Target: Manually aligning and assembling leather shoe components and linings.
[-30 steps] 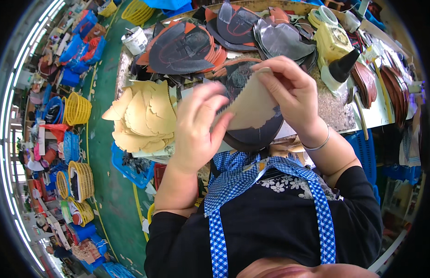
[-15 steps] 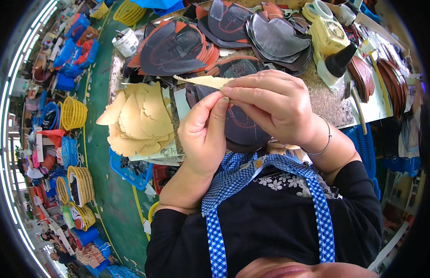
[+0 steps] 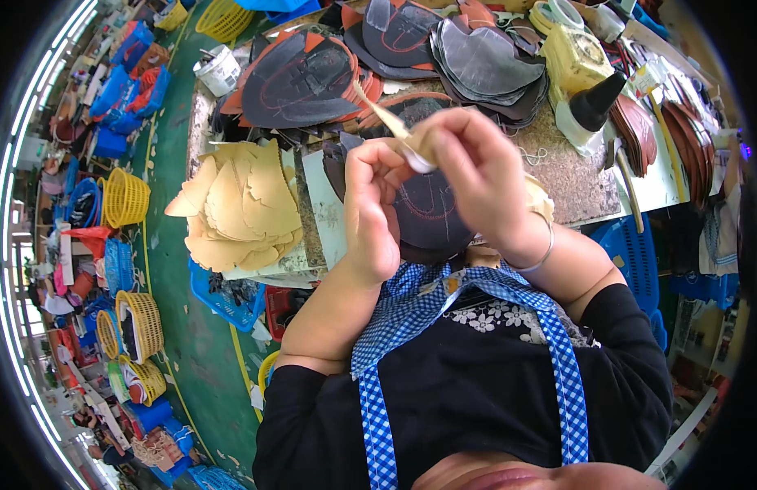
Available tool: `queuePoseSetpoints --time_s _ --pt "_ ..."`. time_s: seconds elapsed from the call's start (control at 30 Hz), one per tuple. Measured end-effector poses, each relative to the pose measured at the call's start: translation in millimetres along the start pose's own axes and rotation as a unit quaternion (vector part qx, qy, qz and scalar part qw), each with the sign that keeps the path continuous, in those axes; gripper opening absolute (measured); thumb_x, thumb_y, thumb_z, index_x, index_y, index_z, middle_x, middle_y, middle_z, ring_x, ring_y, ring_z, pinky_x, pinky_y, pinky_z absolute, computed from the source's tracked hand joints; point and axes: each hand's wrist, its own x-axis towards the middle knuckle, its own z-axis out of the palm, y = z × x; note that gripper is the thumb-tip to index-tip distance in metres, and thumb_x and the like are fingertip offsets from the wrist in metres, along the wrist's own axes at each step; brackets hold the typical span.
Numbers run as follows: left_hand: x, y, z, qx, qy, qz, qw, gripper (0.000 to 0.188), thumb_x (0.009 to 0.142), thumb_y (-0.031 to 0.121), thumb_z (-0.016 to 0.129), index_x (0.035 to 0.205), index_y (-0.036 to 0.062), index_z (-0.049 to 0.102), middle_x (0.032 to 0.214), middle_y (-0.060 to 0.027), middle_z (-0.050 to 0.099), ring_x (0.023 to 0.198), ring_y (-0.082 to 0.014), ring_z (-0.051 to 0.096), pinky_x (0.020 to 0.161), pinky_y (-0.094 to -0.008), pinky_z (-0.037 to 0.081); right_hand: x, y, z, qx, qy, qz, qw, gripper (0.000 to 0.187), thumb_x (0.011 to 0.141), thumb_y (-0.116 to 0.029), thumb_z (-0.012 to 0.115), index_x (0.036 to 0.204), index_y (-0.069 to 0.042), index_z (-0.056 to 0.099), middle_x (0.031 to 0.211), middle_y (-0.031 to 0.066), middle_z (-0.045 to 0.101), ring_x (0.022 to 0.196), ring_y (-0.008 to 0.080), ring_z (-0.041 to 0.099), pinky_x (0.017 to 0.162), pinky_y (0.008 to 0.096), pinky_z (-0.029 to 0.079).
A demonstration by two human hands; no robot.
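A thin tan leather piece (image 3: 385, 115) is bent between my two hands, its narrow end pointing away to the far left and a pale underside showing near my fingers. My left hand (image 3: 372, 200) pinches its lower left side with curled fingers. On the right, my right hand (image 3: 480, 171) is closed on the other end, slightly smeared by motion. Beneath both hands lies a black leather piece (image 3: 431, 216) with a reddish stitch-like line. A stack of tan cut leather pieces (image 3: 246, 200) lies left of my left hand. More tan leather (image 3: 540, 198) shows beside my right wrist.
Stacks of black and orange leather pieces (image 3: 301, 82) and dark grey pieces (image 3: 488, 65) cover the far side of the table. A black-capped bottle (image 3: 590, 114) and brown pieces (image 3: 635, 135) are at right. A white tub (image 3: 217, 72) stands at far left, a blue basket (image 3: 223, 298) below.
The tan piece has turned from nearly level to pointing up and away, and now bends. My right hand has rolled over it; my left fingers have curled in more.
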Motion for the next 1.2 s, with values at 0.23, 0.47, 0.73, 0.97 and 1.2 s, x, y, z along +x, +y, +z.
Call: queuePoseSetpoints --time_s 0.23,0.47,0.73,0.97,1.2 --pt "0.9 15.8 15.9 -0.006 0.164 -0.186 0.969 0.028 0.091 0.015 0.047 0.102 -0.0089 0.055 0.106 -0.0118 0.055 0.089 -0.0181 0.056 0.087 -0.0304 0.045 8.1 6.1 -7.7 0.263 0.097 0.208 0.937 0.025 0.1 -0.014 0.039 0.107 0.006 0.05 0.101 0.0167 0.063 0.093 0.0256 0.065 0.081 0.0341 0.055" --pt "-1.8 40.1 -12.6 -0.258 0.054 -0.251 0.931 0.032 0.075 0.025 0.051 0.081 -0.0044 0.062 0.098 -0.0142 0.056 0.101 -0.0274 0.051 0.103 -0.042 0.036 -6.4 -8.7 -61.4 0.175 -0.224 0.364 0.887 0.018 0.092 -0.013 0.05 0.101 0.001 0.057 0.085 0.0044 0.062 0.072 0.0112 0.061 0.06 0.0232 0.048" --pt "-3.5 56.2 -15.1 0.285 -0.105 0.048 0.952 0.083 0.049 0.079 0.07 0.083 0.0044 0.057 0.087 -0.0062 0.051 0.073 -0.0159 0.047 0.068 -0.0266 0.042 -21.0 -39.7 -89.3 -0.265 -0.36 -0.111 0.888 0.043 0.068 -0.026 0.081 0.099 -0.004 0.063 0.095 0.0088 0.06 0.084 0.0211 0.061 0.07 0.0303 0.049" --pt "1.4 40.1 -0.8 0.374 -0.03 -0.081 0.923 0.097 0.076 0.046 0.076 0.142 -0.0023 0.023 0.122 -0.0195 0.051 0.09 -0.025 0.064 0.07 -0.0291 0.052 -32.2 -12.6 -63.2 -0.049 -0.033 0.055 0.997 0.017 0.083 -0.008 0.071 0.09 0.0 0.057 0.07 0.0 0.058 0.052 0.0028 0.048 0.044 0.0181 0.036" --pt "-8.2 24.7 -34.1 0.25 0.052 -0.225 0.94 0.034 0.081 0.01 0.073 0.103 0.0026 0.048 0.069 0.0045 0.057 0.056 -0.0008 0.047 0.05 -0.0137 0.034 -48.5 26.0 -65.5 -0.103 0.028 0.147 0.983 0.024 0.08 -0.02 0.075 0.082 -0.002 0.06 0.067 -0.0002 0.061 0.052 0.004 0.054 0.043 0.0176 0.038"
